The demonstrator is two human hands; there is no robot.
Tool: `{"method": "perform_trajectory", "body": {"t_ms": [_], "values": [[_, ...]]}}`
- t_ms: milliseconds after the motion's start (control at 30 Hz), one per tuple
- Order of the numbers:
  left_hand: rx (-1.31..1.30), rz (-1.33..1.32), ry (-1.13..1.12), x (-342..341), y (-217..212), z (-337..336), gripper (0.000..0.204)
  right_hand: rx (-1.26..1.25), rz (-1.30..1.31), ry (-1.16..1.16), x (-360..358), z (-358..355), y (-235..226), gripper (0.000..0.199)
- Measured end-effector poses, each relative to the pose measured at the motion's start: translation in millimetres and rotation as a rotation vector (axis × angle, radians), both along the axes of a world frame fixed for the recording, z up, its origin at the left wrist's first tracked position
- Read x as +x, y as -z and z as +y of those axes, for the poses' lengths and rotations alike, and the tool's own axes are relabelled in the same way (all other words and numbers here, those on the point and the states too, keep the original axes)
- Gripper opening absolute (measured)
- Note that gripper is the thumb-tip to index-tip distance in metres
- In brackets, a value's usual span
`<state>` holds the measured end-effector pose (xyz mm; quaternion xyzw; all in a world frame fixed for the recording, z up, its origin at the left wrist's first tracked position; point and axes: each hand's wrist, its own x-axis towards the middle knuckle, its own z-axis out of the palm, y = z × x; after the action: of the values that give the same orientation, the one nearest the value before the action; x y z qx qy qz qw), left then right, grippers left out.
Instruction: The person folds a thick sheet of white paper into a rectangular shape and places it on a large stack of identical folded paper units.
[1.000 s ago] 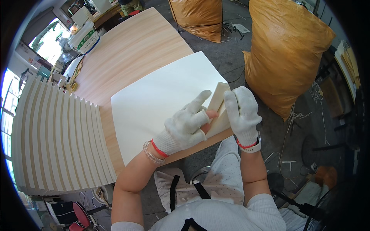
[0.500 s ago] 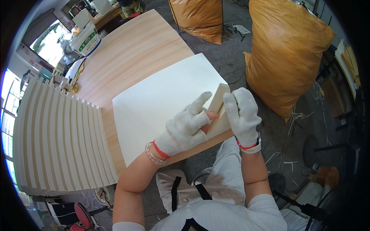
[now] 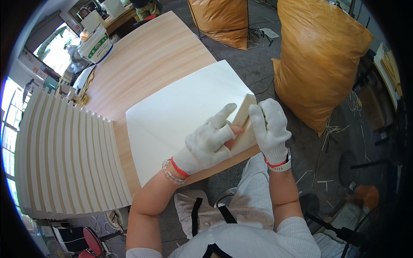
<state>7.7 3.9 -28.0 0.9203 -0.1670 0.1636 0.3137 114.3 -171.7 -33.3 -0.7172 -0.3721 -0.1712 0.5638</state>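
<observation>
A narrow cream-white cardboard piece [image 3: 244, 108] with a raised side slants along the right end of a large white sheet [image 3: 172, 116], which lies on the wood-grain table. My left hand [image 3: 211, 139], in a white knitted glove with bare tips on two digits, grips the piece's left side with those tips, while another finger stretches out over the sheet. On the opposite side, my gloved right hand [image 3: 271, 124] has its fingers bent closed at the piece's edge. Part of the piece is hidden between the hands.
A tall stack of ridged cream-white pieces [image 3: 69, 155] stands left of the table [image 3: 150, 56]. At the table's far left is a white bucket [image 3: 97, 45]. Large orange sacks [image 3: 320, 56] stand on the floor to the right, with scraps beside them. A person [image 3: 146, 7] is at the far back.
</observation>
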Motion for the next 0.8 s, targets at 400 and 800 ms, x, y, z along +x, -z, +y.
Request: {"method": "perform_trajectory", "body": {"t_ms": [400, 800], "values": [[0.021, -0.029, 0.000, -2, -3, -2, 0.042, -0.032, -0.023, -0.003, 2, -4, 3, 0.023], [-0.162, 0.041, -0.088, -3, 0, -8, 0.038, 0.026, 0.035, 0.009, 1, -2, 6, 0.021]]}}
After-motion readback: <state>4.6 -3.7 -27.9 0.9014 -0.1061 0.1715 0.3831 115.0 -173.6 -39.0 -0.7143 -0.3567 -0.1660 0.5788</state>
